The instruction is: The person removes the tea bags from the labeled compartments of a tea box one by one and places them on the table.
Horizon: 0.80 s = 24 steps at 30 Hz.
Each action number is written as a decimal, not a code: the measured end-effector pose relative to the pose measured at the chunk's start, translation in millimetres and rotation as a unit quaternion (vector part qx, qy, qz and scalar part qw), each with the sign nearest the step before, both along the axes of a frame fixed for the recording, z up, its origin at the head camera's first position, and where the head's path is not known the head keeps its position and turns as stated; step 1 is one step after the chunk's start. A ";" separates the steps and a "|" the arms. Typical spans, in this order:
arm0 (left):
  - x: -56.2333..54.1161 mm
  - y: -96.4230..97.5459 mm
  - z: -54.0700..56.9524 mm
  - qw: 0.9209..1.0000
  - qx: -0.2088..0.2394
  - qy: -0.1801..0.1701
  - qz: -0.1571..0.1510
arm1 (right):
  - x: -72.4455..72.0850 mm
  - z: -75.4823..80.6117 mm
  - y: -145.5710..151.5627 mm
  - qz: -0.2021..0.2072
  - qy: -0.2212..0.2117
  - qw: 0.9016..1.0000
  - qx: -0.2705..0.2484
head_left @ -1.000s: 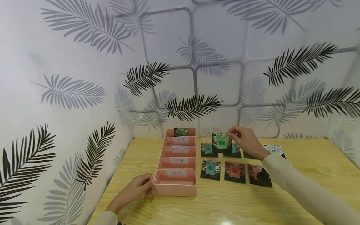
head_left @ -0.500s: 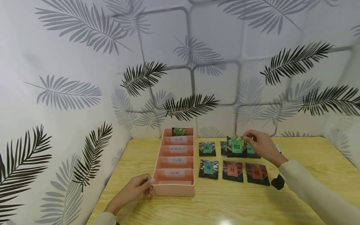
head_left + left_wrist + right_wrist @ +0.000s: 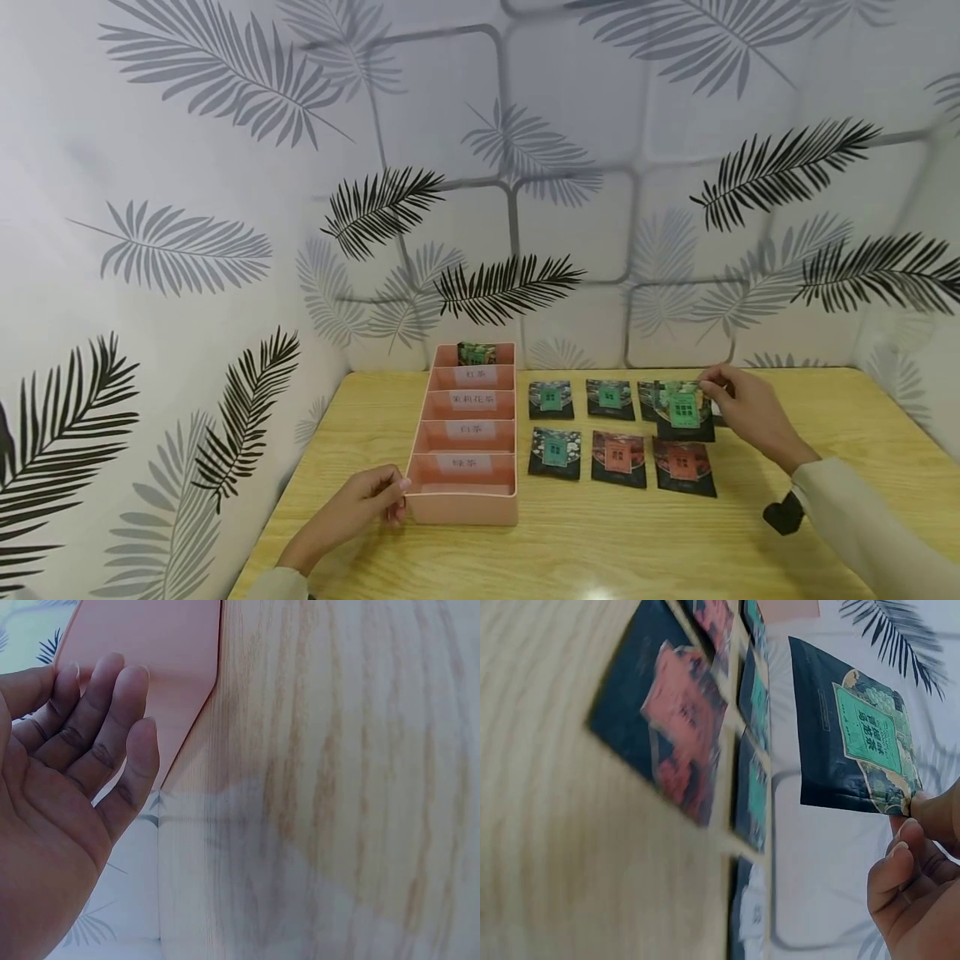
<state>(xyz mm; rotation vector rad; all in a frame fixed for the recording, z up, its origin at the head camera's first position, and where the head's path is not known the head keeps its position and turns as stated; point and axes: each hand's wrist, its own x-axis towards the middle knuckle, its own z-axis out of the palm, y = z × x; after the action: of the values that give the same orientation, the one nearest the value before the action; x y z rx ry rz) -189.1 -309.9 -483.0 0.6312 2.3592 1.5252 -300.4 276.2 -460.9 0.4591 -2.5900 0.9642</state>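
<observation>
My right hand pinches a black tea sachet with a green label by its corner, between thumb and fingertips. In the right wrist view the held sachet hangs above the table. My left hand grips the near left corner of a long pink divided box, thumb at the rim. Labels with Chinese writing mark several of its dividers. Another green-labelled sachet stands in the farthest compartment. Two red-labelled sachets and a teal-labelled one lie in the near row.
A far row of sachets with green labels lies right of the box, its right end partly covered by the held sachet and hand. A whitish sachet ends that row in the right wrist view. A leaf-patterned wall stands behind the wooden table.
My right hand has carried the sachet rightward and slightly nearer, from over the left of the far row to over its right end. The left hand stays at the box corner.
</observation>
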 end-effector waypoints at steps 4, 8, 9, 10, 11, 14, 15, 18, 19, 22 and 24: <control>-0.6 -0.3 -1.2 1.000 0.004 -0.001 -0.002 | 9.0 -7.0 13.4 -0.018 -0.004 1.000 0.003; -1.3 -0.3 -1.7 1.000 0.004 0.004 -0.003 | 15.8 -15.7 27.0 -0.039 -0.018 0.999 0.013; -1.5 -0.2 -1.7 1.000 0.004 0.005 -0.004 | 16.8 -17.8 30.4 -0.045 -0.021 0.999 0.016; -1.6 -0.2 -1.5 1.000 0.004 0.005 -0.004 | 17.8 -20.0 33.8 -0.049 -0.024 0.998 0.018; -1.5 -0.2 -1.1 1.000 0.004 0.005 -0.004 | 18.6 -22.2 37.3 -0.052 -0.027 0.998 0.020; -1.4 -0.3 -0.6 1.000 0.002 0.005 -0.004 | 19.7 -27.8 47.4 -0.056 -0.033 0.998 0.025; -1.3 -0.4 -0.6 1.000 0.002 0.005 -0.003 | 20.0 -29.3 50.7 -0.057 -0.036 0.997 0.026; -0.9 -0.3 -1.2 1.000 0.000 0.007 -0.001 | 20.5 -33.5 60.2 -0.059 -0.043 0.997 0.036; -0.7 -0.2 -1.4 1.000 0.001 0.008 -0.001 | 21.0 -34.6 63.2 -0.060 -0.047 0.996 0.039; -0.2 0.4 -1.8 1.000 0.003 0.006 -0.001 | 22.8 -37.8 72.0 -0.060 -0.068 0.995 0.047; 0.2 0.7 -1.4 1.000 0.005 0.004 -0.002 | 23.7 -39.6 76.9 -0.061 -0.086 0.993 0.052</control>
<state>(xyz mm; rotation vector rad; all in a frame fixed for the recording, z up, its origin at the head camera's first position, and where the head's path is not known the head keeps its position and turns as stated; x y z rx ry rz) -188.9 -309.2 -484.4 0.6456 2.3575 1.5353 -276.7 353.2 -500.5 0.2484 -2.7961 0.8661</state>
